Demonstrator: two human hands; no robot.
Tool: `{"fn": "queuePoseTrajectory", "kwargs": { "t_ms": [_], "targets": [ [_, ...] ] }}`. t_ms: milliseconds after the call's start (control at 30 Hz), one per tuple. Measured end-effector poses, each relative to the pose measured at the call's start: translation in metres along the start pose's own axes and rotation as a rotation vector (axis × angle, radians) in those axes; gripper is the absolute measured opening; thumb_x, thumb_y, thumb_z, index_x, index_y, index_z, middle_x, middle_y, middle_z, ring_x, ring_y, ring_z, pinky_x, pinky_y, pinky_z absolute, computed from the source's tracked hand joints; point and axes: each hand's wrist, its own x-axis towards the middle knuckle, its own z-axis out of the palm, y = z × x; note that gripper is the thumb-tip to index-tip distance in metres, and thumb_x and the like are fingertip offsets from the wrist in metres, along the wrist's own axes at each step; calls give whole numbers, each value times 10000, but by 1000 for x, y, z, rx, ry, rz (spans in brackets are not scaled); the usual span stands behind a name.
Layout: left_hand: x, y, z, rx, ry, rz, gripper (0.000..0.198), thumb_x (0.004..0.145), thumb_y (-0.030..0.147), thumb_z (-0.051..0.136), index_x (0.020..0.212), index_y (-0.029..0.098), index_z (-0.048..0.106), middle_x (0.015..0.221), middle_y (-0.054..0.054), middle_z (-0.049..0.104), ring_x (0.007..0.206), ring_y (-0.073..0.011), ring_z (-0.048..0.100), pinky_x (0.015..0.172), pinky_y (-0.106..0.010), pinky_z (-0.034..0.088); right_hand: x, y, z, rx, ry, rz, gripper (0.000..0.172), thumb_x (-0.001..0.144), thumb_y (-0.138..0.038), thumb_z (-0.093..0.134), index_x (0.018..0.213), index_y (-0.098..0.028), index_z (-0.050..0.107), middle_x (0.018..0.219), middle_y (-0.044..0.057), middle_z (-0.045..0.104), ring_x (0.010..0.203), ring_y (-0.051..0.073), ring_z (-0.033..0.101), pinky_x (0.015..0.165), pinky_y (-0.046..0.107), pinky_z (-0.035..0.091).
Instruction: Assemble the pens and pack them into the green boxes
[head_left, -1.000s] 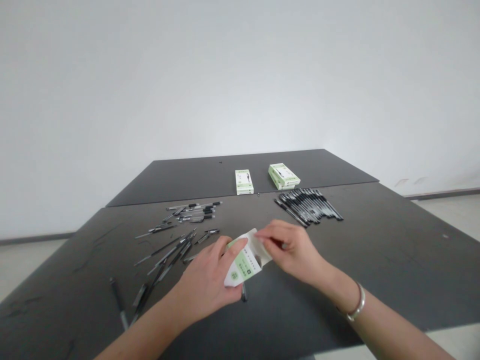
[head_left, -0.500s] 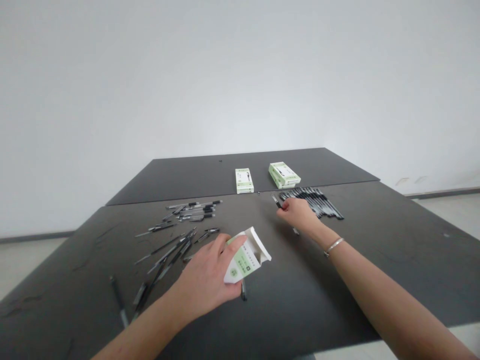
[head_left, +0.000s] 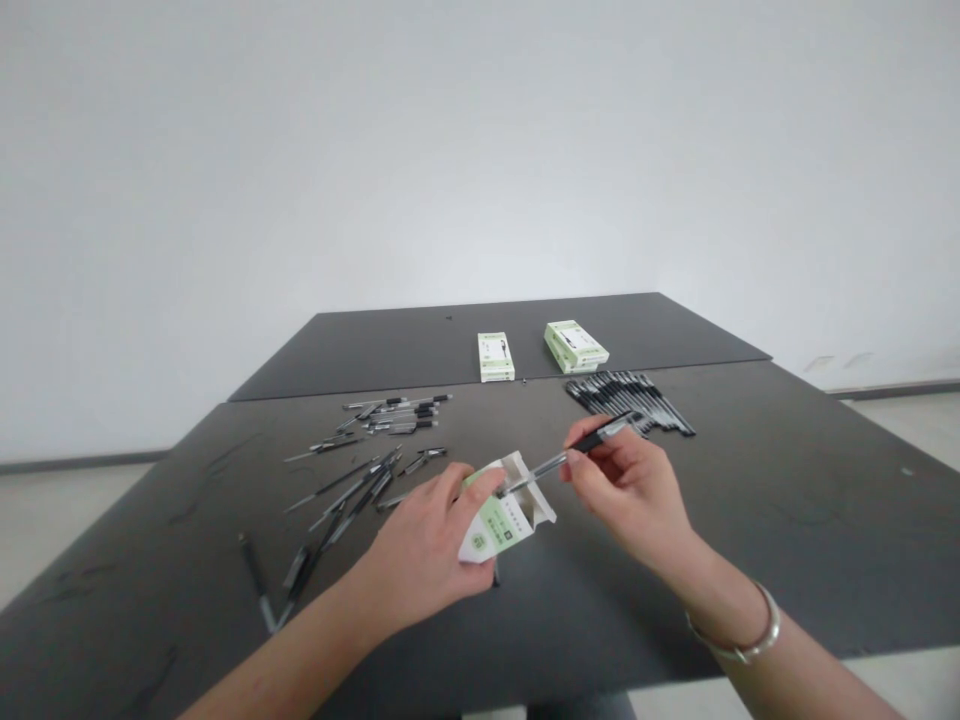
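Observation:
My left hand [head_left: 431,540] is wrapped round a small white and green pen box [head_left: 501,525], whose flap end is open and faces right. Between the fingertips of my right hand [head_left: 630,490] is a clear pen with a black grip [head_left: 589,442]. Its clear end reaches the mouth of the box; whether the tip is inside I cannot tell for sure. Behind my right hand lies a neat row of pens [head_left: 637,395]. Left of the box, loose pens and pen parts [head_left: 360,490] are scattered on the dark table.
Toward the back stand a single green and white box [head_left: 496,358] and a stack of similar boxes [head_left: 576,345]. Another loose cluster of pen parts [head_left: 405,412] lies left of centre. A seam crosses the dark table [head_left: 750,520], and a white wall [head_left: 480,150] rises behind it.
My right hand has come back from beside the row of pens toward the box, carrying a pen to its open end. My left hand still holds the box in nearly the same place.

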Motion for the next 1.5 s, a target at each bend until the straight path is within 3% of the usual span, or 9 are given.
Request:
{"fn": "queuePoseTrajectory", "kwargs": {
  "t_ms": [167,500,600,700,967,1167,1367,1500],
  "targets": [
    [-2,-2,0,16,10,-3,745,742,247,617,1399,277,266,1256,-100,470,1045,-280,560,897,-411,477,7,-3,-6,28,15,27,128,752,-242,628,830,-173,553,572,-41,540,427,69,430,390,197,323],
    [-1,3,2,14,2,33,763,707,233,642,1384,275,293,1216,-93,489,1029,-280,557,880,-418,485,-5,20,11,245,-419,290,239,794,-322,687,930,-144,603,540,-66,485,442,58,394,422,190,316],
    [-3,-1,3,10,3,19,747,725,243,629,1387,272,285,1236,-97,480,1031,-275,559,884,-410,484,-2,19,3,300,-392,301,244,862,-378,614,988,-175,568,537,-70,506,397,59,392,385,182,312],
    [-4,-1,2,6,-1,18,742,731,236,615,1388,278,273,1242,-94,475,1026,-271,558,887,-408,482,1,18,-3,336,-332,261,220,872,-392,611,931,-193,541,637,-32,586,445,78,477,394,190,375],
    [-1,5,1,-24,-9,21,765,697,208,621,1374,286,274,1197,-75,485,996,-255,558,880,-395,475,-7,24,6,93,-277,63,168,869,-317,635,848,-153,667,565,-35,518,497,76,446,467,199,372],
    [-2,4,0,-24,-4,27,757,710,218,614,1381,283,270,1231,-90,476,1016,-264,559,884,-401,476,-10,23,1,60,-327,33,225,845,-300,660,1025,-165,677,744,12,601,631,109,520,557,225,438],
    [-3,6,-2,-36,-15,24,752,703,210,615,1377,284,288,1223,-83,484,1005,-261,558,875,-402,482,-5,24,-3,70,-314,110,188,887,-340,600,885,-157,645,610,-39,516,510,82,438,470,203,365],
    [-3,8,-3,-44,-33,23,764,695,213,622,1379,281,289,1201,-81,488,997,-261,554,871,-405,483,-5,22,0,-34,-310,33,174,882,-317,613,911,-157,675,715,9,612,603,108,530,549,224,422]
  ]
}}
